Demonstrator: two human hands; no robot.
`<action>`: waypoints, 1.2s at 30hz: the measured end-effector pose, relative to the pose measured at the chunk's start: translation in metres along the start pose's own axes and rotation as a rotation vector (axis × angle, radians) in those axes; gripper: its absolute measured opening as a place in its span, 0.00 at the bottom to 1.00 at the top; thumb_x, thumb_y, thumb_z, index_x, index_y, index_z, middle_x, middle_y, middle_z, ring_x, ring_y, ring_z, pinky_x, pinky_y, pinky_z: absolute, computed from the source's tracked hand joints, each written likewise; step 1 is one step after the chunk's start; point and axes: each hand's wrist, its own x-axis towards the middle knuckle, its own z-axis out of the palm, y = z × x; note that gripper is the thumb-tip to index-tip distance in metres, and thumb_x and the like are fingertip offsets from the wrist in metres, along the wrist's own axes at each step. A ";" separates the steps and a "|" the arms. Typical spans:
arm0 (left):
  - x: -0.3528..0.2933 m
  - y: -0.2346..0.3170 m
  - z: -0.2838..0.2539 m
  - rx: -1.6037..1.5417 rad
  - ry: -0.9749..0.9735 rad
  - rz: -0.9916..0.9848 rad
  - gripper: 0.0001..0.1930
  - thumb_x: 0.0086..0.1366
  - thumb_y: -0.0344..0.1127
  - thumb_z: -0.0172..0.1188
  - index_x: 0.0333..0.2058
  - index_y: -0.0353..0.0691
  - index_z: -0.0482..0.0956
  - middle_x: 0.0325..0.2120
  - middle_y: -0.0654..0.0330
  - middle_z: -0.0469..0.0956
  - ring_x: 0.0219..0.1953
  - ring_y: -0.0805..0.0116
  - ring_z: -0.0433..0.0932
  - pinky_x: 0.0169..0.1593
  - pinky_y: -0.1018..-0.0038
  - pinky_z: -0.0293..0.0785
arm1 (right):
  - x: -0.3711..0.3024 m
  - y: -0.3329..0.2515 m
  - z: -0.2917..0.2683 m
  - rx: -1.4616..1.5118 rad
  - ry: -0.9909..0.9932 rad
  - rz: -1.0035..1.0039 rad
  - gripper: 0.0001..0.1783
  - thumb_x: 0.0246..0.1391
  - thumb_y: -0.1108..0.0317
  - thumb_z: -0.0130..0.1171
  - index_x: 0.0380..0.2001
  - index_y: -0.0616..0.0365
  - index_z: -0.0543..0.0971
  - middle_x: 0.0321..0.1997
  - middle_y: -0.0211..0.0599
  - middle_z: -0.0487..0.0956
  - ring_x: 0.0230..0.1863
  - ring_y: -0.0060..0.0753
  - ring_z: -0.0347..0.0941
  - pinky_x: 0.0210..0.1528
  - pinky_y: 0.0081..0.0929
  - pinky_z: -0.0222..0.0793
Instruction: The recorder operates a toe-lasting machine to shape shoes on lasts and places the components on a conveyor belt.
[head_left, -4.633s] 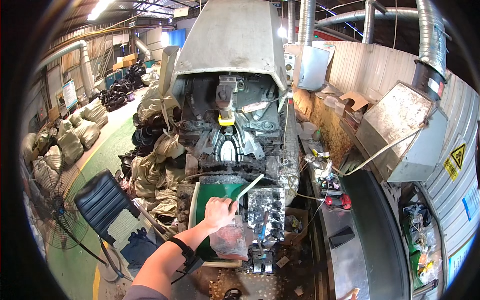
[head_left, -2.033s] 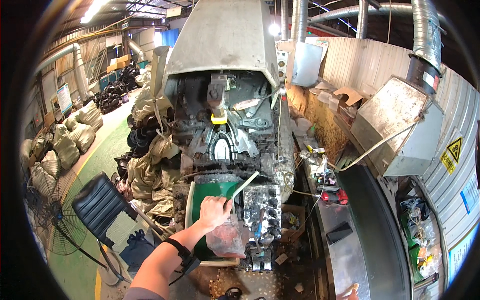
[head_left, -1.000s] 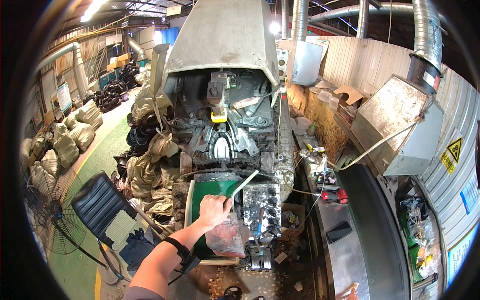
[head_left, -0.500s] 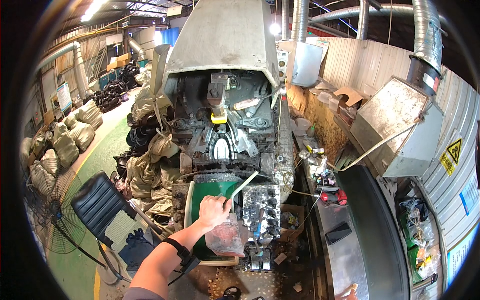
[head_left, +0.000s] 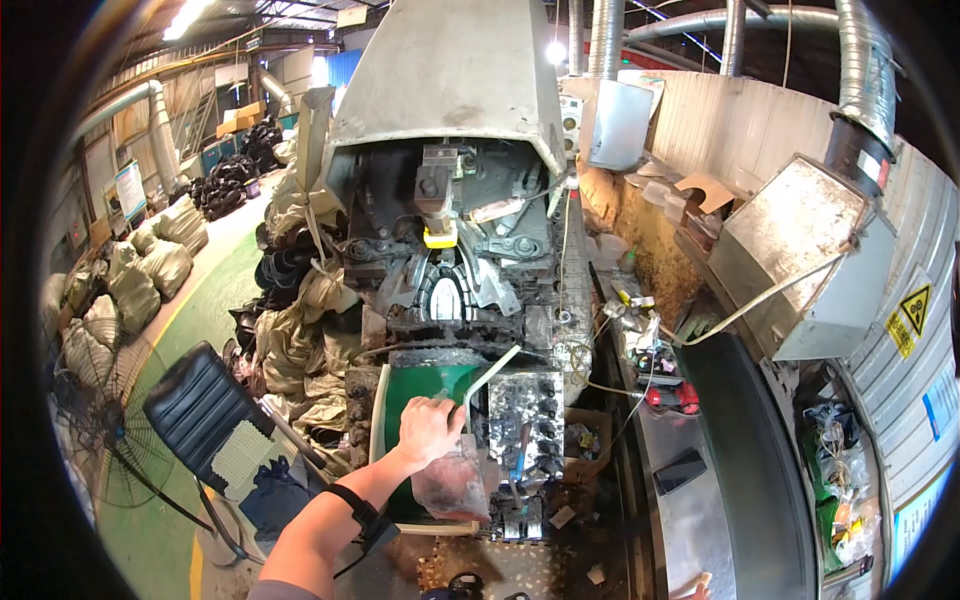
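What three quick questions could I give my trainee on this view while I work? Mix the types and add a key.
1. Multiple choice: what colour is the surface showing just past the knuckles of the left hand?
a) yellow
b) green
c) white

2. True or false: the black chair stands to the left of the left hand.

3. Which is nearer the left hand: the pale strip or the flat black rectangle?

Key: 1. b, green. 2. True. 3. The pale strip, right beside the hand.
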 end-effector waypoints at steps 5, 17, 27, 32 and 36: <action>0.003 0.002 0.002 0.024 -0.039 -0.020 0.14 0.63 0.40 0.59 0.23 0.37 0.80 0.22 0.51 0.80 0.26 0.50 0.79 0.44 0.59 0.75 | 0.045 -0.050 0.017 0.212 0.119 -0.076 0.58 0.49 0.56 0.68 0.74 0.53 0.43 0.75 0.50 0.55 0.73 0.63 0.49 0.73 0.47 0.46; -0.066 -0.168 0.031 -0.012 -0.263 -0.702 0.34 0.67 0.48 0.55 0.63 0.29 0.62 0.56 0.38 0.71 0.59 0.41 0.68 0.65 0.57 0.60 | 0.133 -0.105 0.073 -0.423 0.481 0.180 0.32 0.69 0.49 0.40 0.71 0.49 0.60 0.74 0.44 0.59 0.69 0.56 0.56 0.68 0.51 0.49; -0.093 -0.208 0.095 -0.136 -0.266 -0.744 0.27 0.64 0.29 0.55 0.60 0.35 0.59 0.38 0.34 0.77 0.41 0.33 0.77 0.43 0.50 0.74 | 0.139 -0.099 0.070 -0.740 0.437 0.138 0.46 0.63 0.42 0.50 0.75 0.49 0.47 0.79 0.42 0.47 0.68 0.52 0.61 0.69 0.45 0.57; -0.096 -0.210 0.096 -0.160 -0.273 -0.728 0.26 0.65 0.29 0.53 0.61 0.37 0.58 0.36 0.35 0.78 0.38 0.33 0.78 0.40 0.49 0.75 | 0.146 -0.092 0.072 -0.917 0.717 -0.168 0.28 0.72 0.53 0.31 0.71 0.44 0.61 0.74 0.36 0.60 0.49 0.47 0.74 0.57 0.44 0.68; -0.100 -0.211 0.098 -0.166 -0.279 -0.736 0.27 0.66 0.29 0.53 0.61 0.38 0.57 0.36 0.35 0.79 0.38 0.33 0.79 0.39 0.50 0.75 | 0.150 -0.094 0.074 -0.791 0.838 -0.340 0.27 0.70 0.56 0.36 0.68 0.51 0.65 0.71 0.41 0.66 0.48 0.48 0.75 0.53 0.45 0.69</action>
